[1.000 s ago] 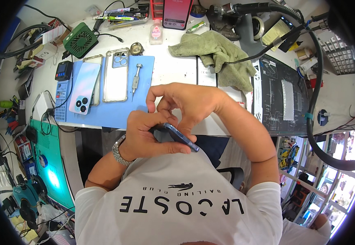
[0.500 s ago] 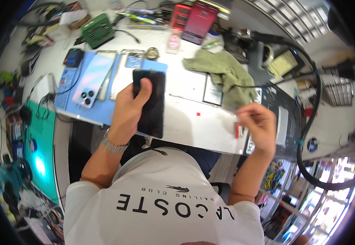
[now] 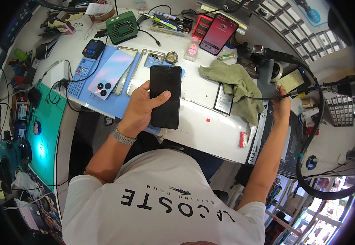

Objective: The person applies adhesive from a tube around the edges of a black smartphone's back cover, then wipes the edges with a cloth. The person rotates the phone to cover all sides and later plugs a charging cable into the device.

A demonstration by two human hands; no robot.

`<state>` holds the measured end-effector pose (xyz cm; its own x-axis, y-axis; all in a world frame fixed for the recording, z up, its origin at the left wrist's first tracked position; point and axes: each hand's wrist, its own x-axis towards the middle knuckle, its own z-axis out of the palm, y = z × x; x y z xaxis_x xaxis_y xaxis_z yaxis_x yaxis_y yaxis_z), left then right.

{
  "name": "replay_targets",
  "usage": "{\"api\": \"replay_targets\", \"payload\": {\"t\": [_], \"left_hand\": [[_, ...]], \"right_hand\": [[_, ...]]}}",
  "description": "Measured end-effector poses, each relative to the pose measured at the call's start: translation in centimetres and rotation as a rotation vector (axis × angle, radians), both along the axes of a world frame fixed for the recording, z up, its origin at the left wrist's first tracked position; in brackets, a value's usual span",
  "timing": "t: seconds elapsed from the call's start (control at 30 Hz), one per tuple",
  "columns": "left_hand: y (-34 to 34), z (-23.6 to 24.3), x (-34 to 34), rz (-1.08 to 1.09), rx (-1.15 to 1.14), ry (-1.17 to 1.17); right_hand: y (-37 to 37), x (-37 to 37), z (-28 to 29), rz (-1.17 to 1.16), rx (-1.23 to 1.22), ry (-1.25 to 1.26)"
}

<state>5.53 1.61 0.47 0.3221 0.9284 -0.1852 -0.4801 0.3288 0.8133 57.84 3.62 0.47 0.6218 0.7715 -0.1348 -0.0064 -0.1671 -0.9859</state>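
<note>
My left hand [image 3: 142, 104] grips a black smartphone [image 3: 165, 110], its dark screen facing up and my thumb lying across it. The phone is above the front edge of the white workbench [image 3: 198, 141]. My right hand [image 3: 282, 107] is stretched out to the far right, beside a thin black cable [image 3: 263, 98] that crosses it. Its fingers are partly hidden, so I cannot make out whether they hold anything. Near that arm lie a green cloth [image 3: 236, 83], a flat black-edged battery-like piece [image 3: 223, 100] and a small red-and-white packet [image 3: 243, 139].
On a blue mat [image 3: 88, 92] at left rest a pearly phone [image 3: 111, 75] and clear phone cases [image 3: 142, 71]. Behind stand a green fan [image 3: 122, 27], a phone with a lit red screen [image 3: 219, 34] and a clear bottle [image 3: 191, 50]. A thick black hose [image 3: 314, 134] curves at right.
My right hand has moved up and away, from beside the red-and-white packet to the cable at the far right. My left hand keeps the smartphone. The whole view has shifted slightly.
</note>
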Motion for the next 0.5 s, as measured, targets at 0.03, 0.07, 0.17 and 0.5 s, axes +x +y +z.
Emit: {"api": "replay_targets", "payload": {"t": [0.03,0.07,0.17,0.5], "left_hand": [[0.0,-0.1,-0.2,-0.003,-0.001,-0.026],[-0.1,-0.1,-0.4,0.009,-0.011,-0.074],[-0.2,-0.7,-1.1,0.005,-0.029,-0.204],[-0.3,-2.1,-2.0,0.015,-0.032,-0.177]], "right_hand": [[0.2,0.5,0.0,0.003,0.006,0.015],[0.5,0.4,0.0,-0.017,0.029,0.039],[0.8,0.2,-0.4,-0.019,0.150,-0.003],[-1.9,-1.4,0.2,-0.189,0.295,0.181]]}}
